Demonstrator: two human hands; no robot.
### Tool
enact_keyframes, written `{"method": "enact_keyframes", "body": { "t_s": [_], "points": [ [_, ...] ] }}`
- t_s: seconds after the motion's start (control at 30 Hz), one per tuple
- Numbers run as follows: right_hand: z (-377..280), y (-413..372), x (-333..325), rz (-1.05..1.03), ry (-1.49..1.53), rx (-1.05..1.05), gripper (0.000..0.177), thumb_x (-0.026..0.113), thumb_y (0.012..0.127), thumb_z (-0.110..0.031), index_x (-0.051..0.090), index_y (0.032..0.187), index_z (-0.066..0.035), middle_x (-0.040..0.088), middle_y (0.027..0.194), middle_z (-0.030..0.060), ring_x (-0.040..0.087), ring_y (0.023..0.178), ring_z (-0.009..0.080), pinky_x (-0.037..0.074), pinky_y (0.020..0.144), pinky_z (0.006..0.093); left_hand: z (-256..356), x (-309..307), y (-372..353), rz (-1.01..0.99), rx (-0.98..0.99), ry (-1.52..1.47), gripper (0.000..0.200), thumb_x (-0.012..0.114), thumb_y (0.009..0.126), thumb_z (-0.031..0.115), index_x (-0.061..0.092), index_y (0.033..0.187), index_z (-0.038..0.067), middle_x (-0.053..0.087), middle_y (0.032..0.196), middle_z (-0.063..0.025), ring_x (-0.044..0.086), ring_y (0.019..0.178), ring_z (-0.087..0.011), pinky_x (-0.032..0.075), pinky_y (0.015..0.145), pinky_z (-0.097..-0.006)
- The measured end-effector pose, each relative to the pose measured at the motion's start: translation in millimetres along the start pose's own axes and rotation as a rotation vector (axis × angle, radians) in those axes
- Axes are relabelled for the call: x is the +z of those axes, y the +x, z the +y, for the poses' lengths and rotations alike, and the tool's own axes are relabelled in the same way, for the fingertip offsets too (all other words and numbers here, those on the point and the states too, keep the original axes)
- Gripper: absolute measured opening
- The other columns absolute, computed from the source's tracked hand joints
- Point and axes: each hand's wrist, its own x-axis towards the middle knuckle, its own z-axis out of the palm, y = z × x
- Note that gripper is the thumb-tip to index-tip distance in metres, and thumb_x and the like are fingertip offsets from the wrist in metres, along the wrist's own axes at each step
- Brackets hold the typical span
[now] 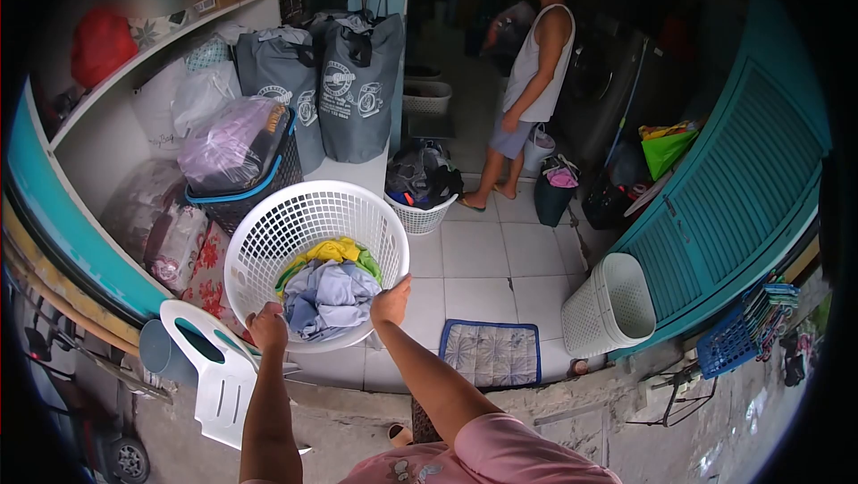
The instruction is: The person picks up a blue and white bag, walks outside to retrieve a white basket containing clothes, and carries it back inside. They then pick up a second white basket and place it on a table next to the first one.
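A round white plastic laundry basket (255, 252) with slotted walls is held out in front of me, its opening tilted towards me. My left hand (269, 324) grips the rim on the near left side, while my right hand (391, 302) grips it on the near right. Inside lie crumpled light-blue clothes (331, 294), with a yellow and green garment (338, 250) behind them. The fingertips of both hands are partly hidden by the rim.
A white plastic chair (219, 395) stands at near left. Grey bags (362, 95) and a dark basket (246, 205) fill the left shelf. Ahead are a basket of dark clothes (422, 216) and a person (541, 64). A floor mat (491, 353) and stacked white baskets (608, 305) lie right.
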Motion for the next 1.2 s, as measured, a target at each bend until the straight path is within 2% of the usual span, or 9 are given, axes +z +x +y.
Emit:
{"method": "enact_keyframes", "body": {
  "t_s": [0.27, 0.33, 0.47, 0.53, 0.73, 0.83, 0.93, 1.13, 1.2],
  "points": [
    [1.4, -4.5, -3.2, -0.011, -0.023, -0.003, 0.057, 0.04, 0.073, -0.008, 0.017, 0.125, -0.003, 0.038, 0.112, 0.0183, 0.042, 0.101, 0.0341, 0.037, 0.081, 0.0413, -10.1, 8.3, -3.8, 0.024, -0.007, -0.005, 0.02, 0.044, 0.065, -0.003, 0.055, 0.074, 0.012, 0.06, 0.071, -0.0048, 0.056, 0.068, -0.0229, 0.034, 0.082, -0.0345],
    [3.8, -7.1, -3.0, -0.004, -0.017, -0.014, 0.057, 0.039, 0.073, -0.008, 0.017, 0.125, -0.003, 0.038, 0.112, 0.0183, 0.042, 0.101, 0.0342, 0.037, 0.081, 0.0414, -9.8, 5.8, -4.7, 0.074, 0.035, -0.057, 0.021, 0.043, 0.064, -0.005, 0.054, 0.074, 0.01, 0.059, 0.074, -0.0064, 0.056, 0.07, -0.0243, 0.037, 0.076, -0.0337],
    [3.7, -8.2, -4.1, -0.003, -0.007, -0.025, 0.057, 0.039, 0.073, -0.008, 0.017, 0.125, -0.003, 0.037, 0.113, 0.0181, 0.041, 0.102, 0.0342, 0.037, 0.082, 0.0417, -5.0, 2.1, -6.0, 0.152, -0.016, -0.16, 0.02, 0.042, 0.063, -0.007, 0.052, 0.074, 0.007, 0.057, 0.073, -0.008, 0.055, 0.071, -0.0258, 0.04, 0.067, -0.0337],
    [2.9, -9.9, -6.3, -0.004, -0.001, -0.021, 0.057, 0.039, 0.073, -0.008, 0.017, 0.125, -0.003, 0.037, 0.113, 0.0178, 0.041, 0.102, 0.034, 0.037, 0.082, 0.0418, -3.7, 1.4, -8.1, 0.335, 0.084, -0.22, 0.016, 0.042, 0.063, -0.006, 0.049, 0.073, 0.005, 0.054, 0.069, -0.0087, 0.053, 0.067, -0.0262, 0.04, 0.059, -0.0347],
    [3.8, -17.2, -12.8, -0.041, -0.016, 0.021, 0.061, 0.043, 0.072, -0.01, 0.016, 0.126, -0.005, 0.037, 0.114, 0.016, 0.041, 0.104, 0.0328, 0.038, 0.082, 0.0411, -15.1, 9.7, -15.9, 0.209, -0.039, -0.329, 0.012, 0.043, 0.065, -0.004, 0.046, 0.072, 0.006, 0.05, 0.063, -0.0076, 0.049, 0.06, -0.0244, 0.039, 0.058, -0.0357],
    [4.4, -19.4, -12.4, -0.031, -0.017, 0.007, 0.063, 0.045, 0.071, -0.01, 0.015, 0.126, -0.005, 0.036, 0.115, 0.0158, 0.041, 0.103, 0.0326, 0.038, 0.082, 0.041, -12.4, 1.7, -18.4, 0.124, -0.09, -0.335, 0.014, 0.044, 0.067, -0.003, 0.047, 0.074, 0.007, 0.051, 0.065, -0.0092, 0.05, 0.062, -0.0262, 0.04, 0.058, -0.0364],
    [3.1, -21.5, -15.2, -0.011, -0.007, -0.022, 0.057, 0.04, 0.073, -0.006, 0.016, 0.125, -0.003, 0.036, 0.114, 0.0191, 0.041, 0.102, 0.0361, 0.037, 0.082, 0.0426, -13.1, 2.9, -19.1, 0.2, 0.022, -0.165, 0.015, 0.045, 0.068, -0.003, 0.048, 0.076, 0.009, 0.052, 0.067, -0.0114, 0.051, 0.065, -0.029, 0.039, 0.059, -0.038],
    [3.2, -17.0, -13.4, -0.037, -0.014, -0.014, 0.058, 0.04, 0.073, -0.007, 0.016, 0.125, -0.003, 0.036, 0.115, 0.0192, 0.041, 0.102, 0.0359, 0.037, 0.082, 0.0423, -10.9, -0.1, -16.5, 0.187, 0.025, -0.189, 0.015, 0.048, 0.068, -0.001, 0.048, 0.077, 0.011, 0.053, 0.066, -0.0115, 0.052, 0.063, -0.0311, 0.04, 0.056, -0.04],
    [6.3, -11.6, -8.4, -0.039, -0.006, -0.008, 0.06, 0.043, 0.073, -0.01, 0.016, 0.126, -0.004, 0.036, 0.116, 0.0159, 0.04, 0.104, 0.0327, 0.037, 0.083, 0.0411, -8.4, -2.6, -13.4, 0.176, 0.03, -0.155, 0.015, 0.048, 0.068, -0.002, 0.048, 0.076, 0.011, 0.053, 0.065, -0.0109, 0.053, 0.062, -0.0304, 0.04, 0.055, -0.0399]
  ]
}}
